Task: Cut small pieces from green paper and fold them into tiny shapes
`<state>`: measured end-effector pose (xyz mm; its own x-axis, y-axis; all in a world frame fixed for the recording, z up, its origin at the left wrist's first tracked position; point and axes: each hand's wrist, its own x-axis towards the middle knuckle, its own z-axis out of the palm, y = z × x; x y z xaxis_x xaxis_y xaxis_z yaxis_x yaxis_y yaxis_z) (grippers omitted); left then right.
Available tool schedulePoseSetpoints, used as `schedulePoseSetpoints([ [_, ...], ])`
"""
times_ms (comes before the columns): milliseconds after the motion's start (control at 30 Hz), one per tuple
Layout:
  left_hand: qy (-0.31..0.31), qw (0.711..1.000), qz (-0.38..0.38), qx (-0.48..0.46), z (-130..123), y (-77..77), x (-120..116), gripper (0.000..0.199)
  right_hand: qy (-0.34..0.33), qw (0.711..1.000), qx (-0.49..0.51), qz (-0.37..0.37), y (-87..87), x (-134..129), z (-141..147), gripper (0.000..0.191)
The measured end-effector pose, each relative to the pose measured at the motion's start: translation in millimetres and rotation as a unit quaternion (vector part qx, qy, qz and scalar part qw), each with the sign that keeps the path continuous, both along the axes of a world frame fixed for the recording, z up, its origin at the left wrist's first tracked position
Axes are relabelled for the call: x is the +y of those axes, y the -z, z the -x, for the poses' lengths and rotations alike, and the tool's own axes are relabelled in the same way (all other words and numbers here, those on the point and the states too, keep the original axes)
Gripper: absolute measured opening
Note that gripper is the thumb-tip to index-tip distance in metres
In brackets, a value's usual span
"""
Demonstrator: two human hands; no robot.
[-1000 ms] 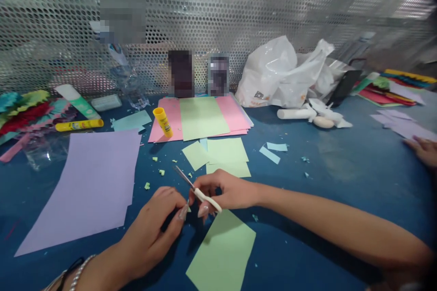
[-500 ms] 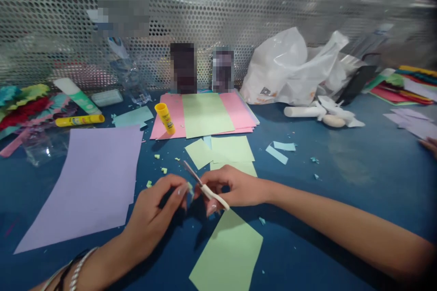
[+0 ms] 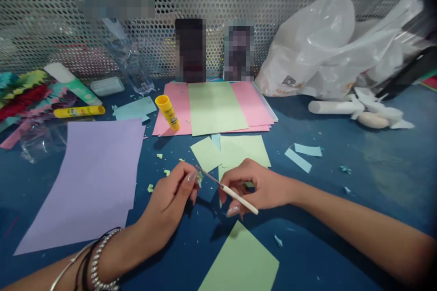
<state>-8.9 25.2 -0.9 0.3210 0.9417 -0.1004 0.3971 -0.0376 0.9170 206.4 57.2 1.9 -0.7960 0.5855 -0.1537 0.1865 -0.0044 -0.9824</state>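
Observation:
Between thumb and fingers, my left hand (image 3: 170, 204) pinches a small green paper piece (image 3: 200, 178). White-handled scissors (image 3: 239, 198) are in my right hand (image 3: 259, 186), their blades pointing up-left beside that piece. Below my right hand lies a green sheet (image 3: 244, 259), one corner towards the hand. Smaller green papers (image 3: 244, 150) lie just beyond my hands, partly covered by my right hand. Green scraps (image 3: 150, 188) are scattered beyond and left of my left hand.
A purple sheet (image 3: 92, 177) lies at left. Behind are an upright yellow glue stick (image 3: 168, 112), stacked pink and green sheets (image 3: 218, 109) and a white plastic bag (image 3: 314, 50). Blue strips (image 3: 298, 160) lie at right, near a white roll (image 3: 332, 107).
The view has shifted, so the bag and roll appear further right. My right hand and the scissors sit slightly further right, with the handles turned. The left hand still pinches the green piece.

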Motion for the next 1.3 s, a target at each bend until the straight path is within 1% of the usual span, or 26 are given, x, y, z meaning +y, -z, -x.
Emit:
schedulePoseSetpoints([
  [100,-0.008,1.000,-0.005,-0.010,1.7,1.0,1.1,0.027,-0.008,0.999,-0.004,0.038,0.4,2.3,-2.1,0.024],
  [233,-0.038,0.999,-0.009,-0.023,2.6,2.4,2.1,0.024,-0.018,0.996,0.009,0.084,1.1,3.7,-3.6,0.024],
  [433,-0.044,0.998,0.008,-0.035,3.5,1.2,0.8,0.025,-0.008,0.999,-0.004,0.053,0.8,2.2,-2.7,0.021],
  [567,-0.042,0.997,0.010,-0.058,2.3,1.8,0.9,0.026,-0.011,0.997,-0.010,0.076,0.2,2.2,-1.4,0.021],
  [700,-0.042,0.990,0.039,-0.126,0.4,4.2,3.5,0.017,-0.009,0.996,-0.013,0.093,0.2,1.6,-0.2,0.024],
  [767,-0.050,0.989,0.032,-0.137,-0.3,4.1,5.8,0.023,-0.010,0.994,-0.006,0.105,0.5,0.7,0.2,0.024],
  [833,-0.056,0.990,0.013,-0.129,-0.7,2.6,7.9,0.023,-0.008,0.993,0.006,0.115,0.7,0.0,0.8,0.023],
  [900,-0.060,0.991,-0.006,-0.122,-0.9,0.8,9.1,0.019,-0.008,0.994,0.011,0.110,0.8,-0.3,1.4,0.024],
  [1000,-0.067,0.990,-0.028,-0.120,-1.4,-0.9,10.1,0.019,-0.013,0.996,0.010,0.084,0.9,0.1,2.0,0.026],
  [1167,-0.064,0.991,-0.034,-0.116,-3.6,-2.8,12.7,0.021,-0.014,0.998,0.005,0.064,2.8,4.2,0.8,0.030],
  [1300,-0.074,0.991,-0.040,-0.106,-5.1,-4.0,13.6,0.025,-0.005,0.999,-0.002,0.046,4.2,7.3,0.4,0.032],
])
